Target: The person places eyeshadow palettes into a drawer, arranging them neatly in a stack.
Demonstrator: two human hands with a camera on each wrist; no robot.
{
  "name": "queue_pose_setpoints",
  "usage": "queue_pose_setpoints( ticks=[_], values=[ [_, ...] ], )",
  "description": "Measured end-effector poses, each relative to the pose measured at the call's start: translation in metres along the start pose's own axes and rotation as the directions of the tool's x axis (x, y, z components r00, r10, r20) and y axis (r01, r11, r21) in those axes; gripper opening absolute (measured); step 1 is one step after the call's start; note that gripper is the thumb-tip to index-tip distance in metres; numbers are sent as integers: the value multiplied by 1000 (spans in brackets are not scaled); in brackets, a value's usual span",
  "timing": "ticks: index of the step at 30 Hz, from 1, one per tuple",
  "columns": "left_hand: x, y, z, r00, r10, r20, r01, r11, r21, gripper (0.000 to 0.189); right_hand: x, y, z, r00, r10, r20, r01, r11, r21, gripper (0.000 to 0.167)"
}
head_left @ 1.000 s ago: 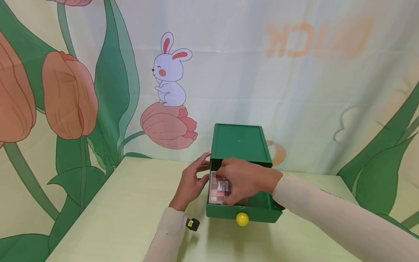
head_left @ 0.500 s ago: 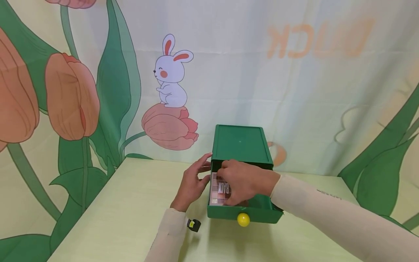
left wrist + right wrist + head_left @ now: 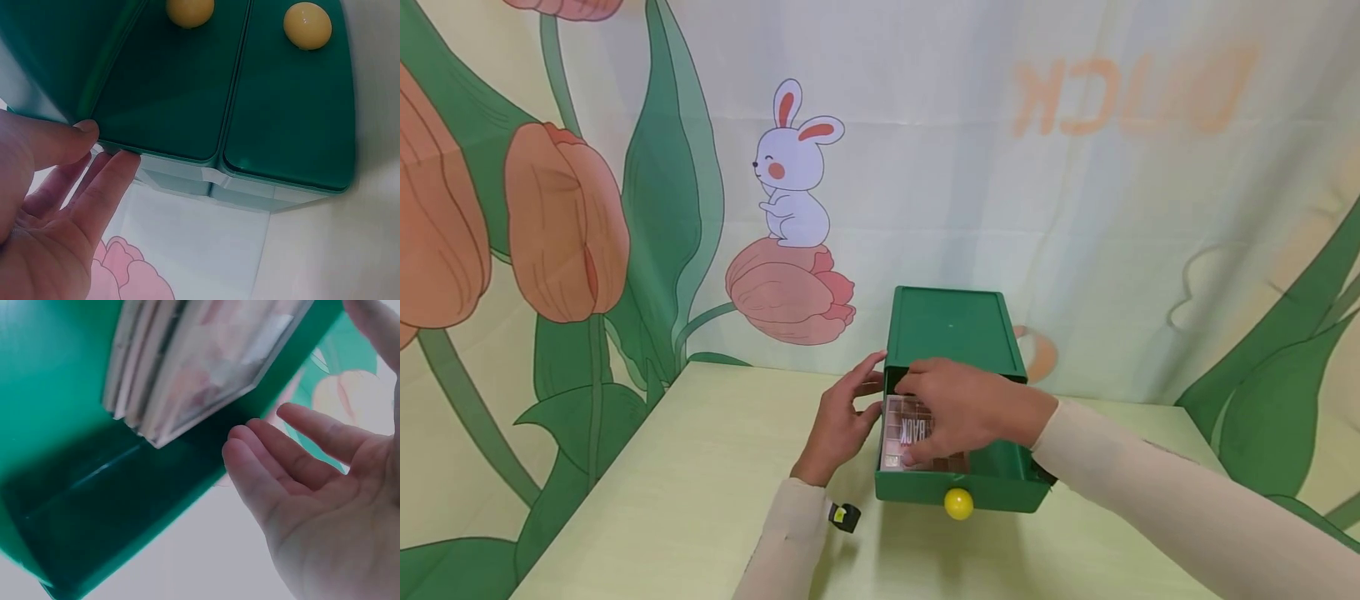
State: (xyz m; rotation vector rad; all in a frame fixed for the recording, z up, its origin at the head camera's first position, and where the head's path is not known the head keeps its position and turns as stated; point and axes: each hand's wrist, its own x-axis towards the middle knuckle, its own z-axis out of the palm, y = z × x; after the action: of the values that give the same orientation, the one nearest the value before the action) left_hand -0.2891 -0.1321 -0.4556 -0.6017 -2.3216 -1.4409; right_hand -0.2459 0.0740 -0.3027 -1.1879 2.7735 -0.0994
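A green drawer cabinet [image 3: 951, 325] stands on the table with its top drawer [image 3: 917, 487] pulled out. In the drawer's left part lies an eyeshadow palette [image 3: 895, 429] with a clear lid lettered "BACK". The right wrist view shows several palettes [image 3: 206, 369] stacked there. My right hand [image 3: 970, 408] hovers over them, fingers spread and apart from the stack in the right wrist view. My left hand [image 3: 841, 423] rests at the cabinet's left side. Seen from the left wrist, its thumb [image 3: 69, 140] and fingertips touch near the drawer's edge.
A yellow knob [image 3: 958, 503] sits on the open drawer's front. Two closed drawers below carry yellow knobs [image 3: 307, 26]. The pale table [image 3: 700, 483] ends at a printed curtain [image 3: 940, 167] behind the cabinet. A small black device [image 3: 846, 517] is worn at the left wrist.
My right hand has let go of the palette; its fingers have lifted and opened, uncovering more of the lid. The left hand and drawer keep their places.
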Motion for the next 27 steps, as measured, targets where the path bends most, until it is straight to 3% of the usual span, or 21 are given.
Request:
queue_pose_setpoints(
  ticks=[6,9,12,17,22,24,27],
  values=[
    [1,2,0,1000,-10,-6,10,1000,-13,84,-21,-8,-13,991,-10,-136,13,1000,18,69],
    [1,2,1,1000,-16,-6,16,1000,-12,83,-37,-14,-15,959,-63,-276,67,998,6,62],
    [1,2,2,1000,-30,-6,30,1000,-6,84,-54,-19,-10,895,-128,-428,129,991,-29,53],
    [0,3,3,999,-39,-14,39,999,7,84,-79,-29,7,766,-186,-615,171,982,-84,48],
    [-2,3,3,999,-45,-21,45,999,5,83,-95,-38,35,662,-198,-722,167,979,-115,46],
    [-2,3,3,999,-49,-21,49,999,6,83,-100,-41,50,635,-190,-749,159,981,-114,40],
    [-1,3,4,999,-41,-18,41,999,7,82,-103,-44,73,577,-186,-796,147,981,-122,41]
  ],
)
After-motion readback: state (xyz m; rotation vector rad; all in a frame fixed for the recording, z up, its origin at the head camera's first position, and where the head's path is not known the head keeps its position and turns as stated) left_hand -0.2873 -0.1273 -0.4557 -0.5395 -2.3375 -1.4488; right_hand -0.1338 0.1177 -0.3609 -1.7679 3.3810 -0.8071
